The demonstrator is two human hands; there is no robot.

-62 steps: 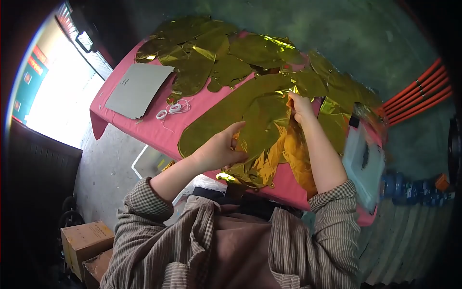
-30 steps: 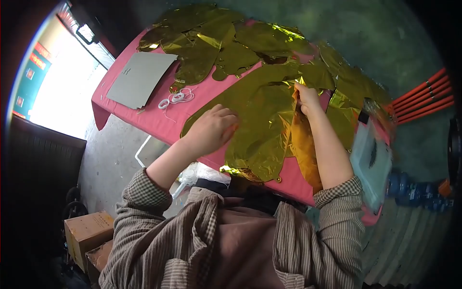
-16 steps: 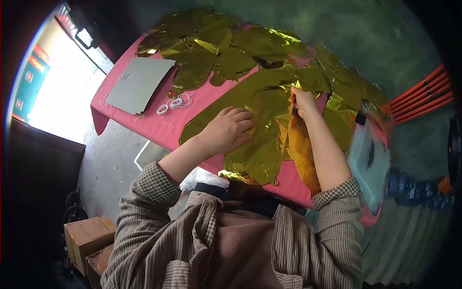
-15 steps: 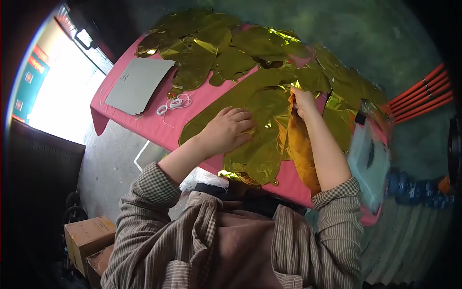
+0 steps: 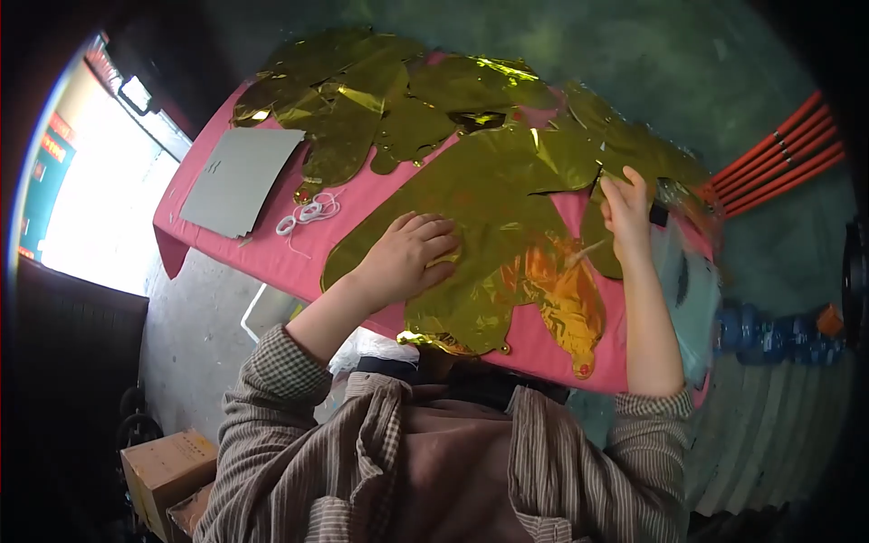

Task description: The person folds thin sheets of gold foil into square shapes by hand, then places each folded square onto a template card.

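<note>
A big gold foil (image 5: 493, 195) lies flat on the pink table (image 5: 262, 249), stretching from the near left edge up toward the far right. The left hand (image 5: 403, 258) rests palm down on its near part; the grip is wide, with the fingers lightly bent and spread and nothing held in them. The right hand (image 5: 625, 213) is at the foil's right edge with its fingers pointing away from the body. The fingertips touch gold foil there, but whether its grip pinches the sheet or only rests against it cannot be told. Between the two forearms, partly under the big foil, lies a crumpled orange foil (image 5: 566, 303) that reaches the near table edge. Beyond the hands, a heap (image 5: 380, 86) of more gold foil shapes covers the far end of the table, the pieces overlapping. On the left of the table lies a flat grey card (image 5: 237, 181), and just beside it sits a small bundle of white string (image 5: 308, 213). Right of the right hand, a clear plastic bag (image 5: 692, 290) hangs over the table's edge, blurred. Off the table are orange pipes (image 5: 783, 167) at far right, blue bottles (image 5: 769, 330) below them and a cardboard box (image 5: 163, 457) on the floor at lower left.
</note>
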